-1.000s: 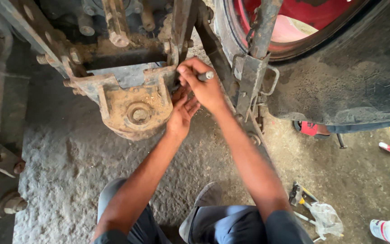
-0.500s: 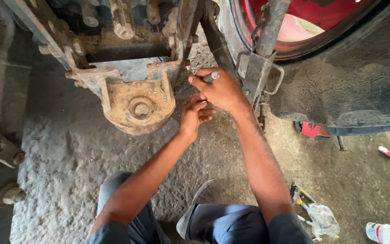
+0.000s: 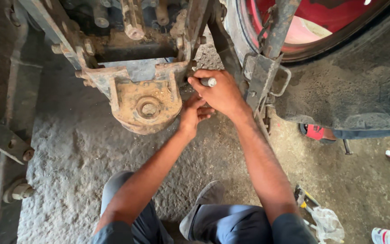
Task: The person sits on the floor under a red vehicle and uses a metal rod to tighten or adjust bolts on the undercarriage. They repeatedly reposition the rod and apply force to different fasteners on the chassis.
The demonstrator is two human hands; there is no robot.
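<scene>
Right hand (image 3: 222,94) closed around a short metal pin (image 3: 208,82), bright rounded end pointing toward 9 o'clock, long axis roughly horizontal. Rusty cast bracket (image 3: 146,101) with round central bore lying at 9 o'clock from the pin, just beside it. Left hand (image 3: 192,113) beneath, fingers loosely curled, grip contents not discernible, touching bracket's right edge. Rough gritty floor (image 3: 68,153); black tyre (image 3: 348,95) at 3 o'clock.

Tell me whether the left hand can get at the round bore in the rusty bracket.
Probably yes: the left hand sits beside the rusty bracket, and nothing covers its round bore.
</scene>
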